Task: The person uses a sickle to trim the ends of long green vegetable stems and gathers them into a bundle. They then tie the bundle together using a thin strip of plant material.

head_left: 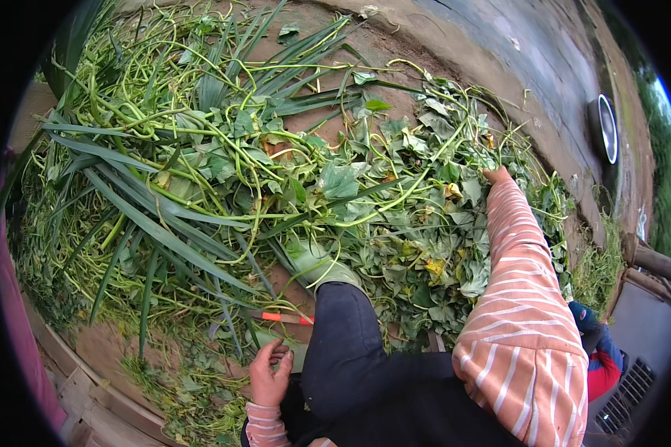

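A broad heap of leafy green vines (419,246) covers the ground before me, with some yellowed leaves in it. My right hand (497,175) reaches to the heap's far right part; its fingers are partly hidden among the leaves, so their grip cannot be told. My left hand (270,371) is near my left boot with its fingers curled and apart, holding nothing. Just above it lies a tool with an orange-red handle (282,318), partly under leaves and beside my knee. Long strap-like green leaves (156,218) lie across the vines at the left. A pale green boot (324,268) stands among the vines.
A round metal basin (608,128) rests on the paved ground at the far right. Another person (601,357), in a dark cap and red and blue clothing, is at the lower right near a black grate (626,396). Boards (98,408) lie at the lower left, beside pink cloth (22,335).
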`<state>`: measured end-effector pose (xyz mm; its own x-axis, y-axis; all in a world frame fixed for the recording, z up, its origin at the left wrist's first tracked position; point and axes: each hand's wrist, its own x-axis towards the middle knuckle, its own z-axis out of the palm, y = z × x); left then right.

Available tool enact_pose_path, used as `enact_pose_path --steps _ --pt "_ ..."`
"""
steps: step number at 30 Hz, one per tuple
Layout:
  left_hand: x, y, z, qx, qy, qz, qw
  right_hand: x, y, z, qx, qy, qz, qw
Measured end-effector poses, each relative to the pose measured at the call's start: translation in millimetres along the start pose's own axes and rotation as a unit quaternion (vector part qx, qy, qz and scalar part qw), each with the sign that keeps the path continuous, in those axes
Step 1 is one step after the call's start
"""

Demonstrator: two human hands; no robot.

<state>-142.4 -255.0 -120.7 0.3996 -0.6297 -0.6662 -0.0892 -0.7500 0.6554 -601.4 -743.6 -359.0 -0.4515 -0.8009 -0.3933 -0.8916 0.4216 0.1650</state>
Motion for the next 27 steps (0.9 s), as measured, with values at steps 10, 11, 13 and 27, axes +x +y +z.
enact_pose_path --steps 10,11,13,27 --pt "-1 -6 3 -0.008 0.000 0.004 1.000 -9 0 -21 -0.125 -0.169 -0.048 0.977" --pt "-1 -7 3 -0.005 -0.002 0.009 1.000 -8 1 -25 -0.136 -0.188 -0.057 0.971" --pt "-3 -3 2 0.001 -0.005 0.014 1.000 -7 2 -36 -0.149 -0.224 -0.077 0.960" --pt "-28 7 -15 0.039 0.012 0.069 0.997 -33 -32 -137 -0.093 -0.177 -0.133 0.971"
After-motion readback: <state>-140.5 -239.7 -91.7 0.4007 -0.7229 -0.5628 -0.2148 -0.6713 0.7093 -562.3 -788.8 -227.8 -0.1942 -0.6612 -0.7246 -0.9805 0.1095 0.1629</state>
